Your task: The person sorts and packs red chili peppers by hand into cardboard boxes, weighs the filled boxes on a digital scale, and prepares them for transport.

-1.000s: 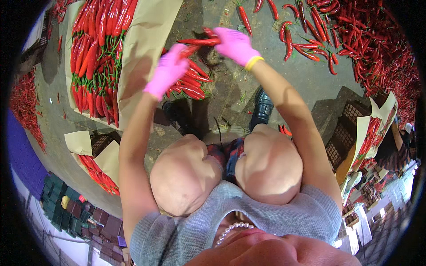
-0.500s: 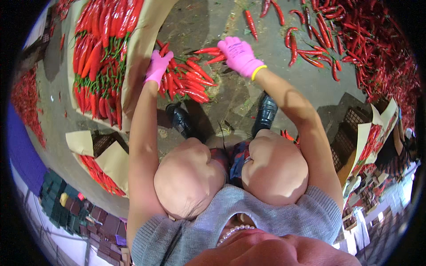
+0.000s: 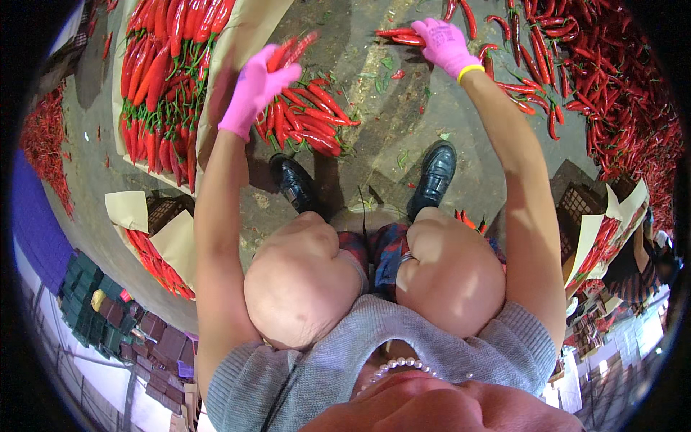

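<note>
1. Left-hand peppers (image 3: 294, 50) are held loosely between thumb and fingers of the left hand (image 3: 252, 90); the exact grip is blurred.
2. Right-hand peppers (image 3: 399, 36) are gripped by the right hand (image 3: 448, 47), above the floor (image 3: 378, 137).
3. Neat rows (image 3: 162, 83) are already laid on the paper (image 3: 241, 39); the small pile (image 3: 313, 119), just beyond its right edge, and the large heap (image 3: 626, 93) are seemingly left.
4. Passage leftward is narrowed by the paper's raised right edge; more room is offered between pile and heap.
</note>
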Available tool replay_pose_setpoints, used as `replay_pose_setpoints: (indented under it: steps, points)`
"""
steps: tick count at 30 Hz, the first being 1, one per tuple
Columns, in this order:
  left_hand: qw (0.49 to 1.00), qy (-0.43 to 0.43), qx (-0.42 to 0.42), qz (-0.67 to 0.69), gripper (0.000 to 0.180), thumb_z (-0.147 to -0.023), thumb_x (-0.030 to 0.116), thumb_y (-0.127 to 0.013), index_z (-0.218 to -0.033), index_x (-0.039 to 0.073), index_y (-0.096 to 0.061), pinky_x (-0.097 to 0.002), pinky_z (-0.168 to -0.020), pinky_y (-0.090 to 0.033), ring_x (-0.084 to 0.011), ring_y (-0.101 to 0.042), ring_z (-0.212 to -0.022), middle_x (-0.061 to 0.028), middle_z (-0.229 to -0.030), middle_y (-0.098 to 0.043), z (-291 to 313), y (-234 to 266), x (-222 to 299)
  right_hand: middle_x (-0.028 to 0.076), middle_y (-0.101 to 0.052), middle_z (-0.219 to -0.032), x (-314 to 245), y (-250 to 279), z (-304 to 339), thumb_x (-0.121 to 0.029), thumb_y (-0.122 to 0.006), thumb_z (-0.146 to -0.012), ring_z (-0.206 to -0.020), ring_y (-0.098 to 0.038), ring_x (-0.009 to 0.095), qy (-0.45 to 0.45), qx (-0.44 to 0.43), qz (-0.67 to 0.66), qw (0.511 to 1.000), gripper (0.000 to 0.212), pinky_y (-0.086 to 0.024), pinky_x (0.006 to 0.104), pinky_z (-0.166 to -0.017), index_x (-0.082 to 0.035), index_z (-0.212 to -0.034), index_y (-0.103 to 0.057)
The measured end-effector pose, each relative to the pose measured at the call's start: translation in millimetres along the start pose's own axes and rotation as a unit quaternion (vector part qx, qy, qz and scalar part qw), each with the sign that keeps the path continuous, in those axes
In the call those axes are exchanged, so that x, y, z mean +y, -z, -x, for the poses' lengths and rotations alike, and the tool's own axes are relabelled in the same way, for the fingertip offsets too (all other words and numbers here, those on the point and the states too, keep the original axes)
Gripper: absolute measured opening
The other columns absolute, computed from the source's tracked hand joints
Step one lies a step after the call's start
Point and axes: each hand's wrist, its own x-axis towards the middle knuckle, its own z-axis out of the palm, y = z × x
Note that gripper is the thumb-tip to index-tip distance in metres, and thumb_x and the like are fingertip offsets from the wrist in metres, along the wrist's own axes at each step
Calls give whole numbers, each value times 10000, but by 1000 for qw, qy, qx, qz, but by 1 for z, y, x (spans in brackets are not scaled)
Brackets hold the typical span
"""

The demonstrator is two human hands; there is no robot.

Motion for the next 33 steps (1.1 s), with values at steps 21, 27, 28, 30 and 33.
replay_pose_setpoints:
  steps: [21,27,28,30,33]
  points:
    - [957,-95,53,-270,323,-797,157,-686,-1072,24,-580,-377,-805,-512,-266,-639,-875,-133,-935,-631,57,1,-55,167,-660,-1131,-90,28,68,-135,-622,-740,-1067,-624,363,131,-213,-207,946,609,-496,445,-914,-177,-1342,-539]
    - [994,51,9,101,297,-835,197,-701,-1051,39,-572,-282,-562,-453,-126,-577,-628,-13,-713,-577,19,-60,-63,69,-688,-994,-68,4,19,-134,-700,-742,-902,-617,156,-86,-51,-551,829,489,-506,317,-844,-31,-1209,-597]
    - [998,55,14,12,310,-827,209,-710,-1054,46,-575,-287,-574,-460,-127,-576,-631,-22,-735,-594,7,-66,-71,53,-682,-980,-78,2,10,-137,-714,-740,-892,-596,131,-99,-32,-556,825,485,-499,301,-843,-21,-1197,-600]
    - [992,68,25,-99,336,-814,224,-723,-1068,56,-580,-294,-599,-473,-130,-577,-651,-36,-771,-612,-2,-70,-68,139,-695,-1018,-100,4,-4,-174,-688,-754,-944,-658,265,-141,-49,-426,892,426,-507,376,-859,-30,-1147,-611]
    - [986,58,94,-125,366,-800,226,-731,-1096,64,-588,-304,-613,-487,-145,-578,-639,-49,-782,-624,2,-72,-56,198,-650,-1092,-129,15,-7,-207,-665,-783,-1018,-648,368,-184,-75,-209,958,439,-506,460,-868,-69,-1182,-544]
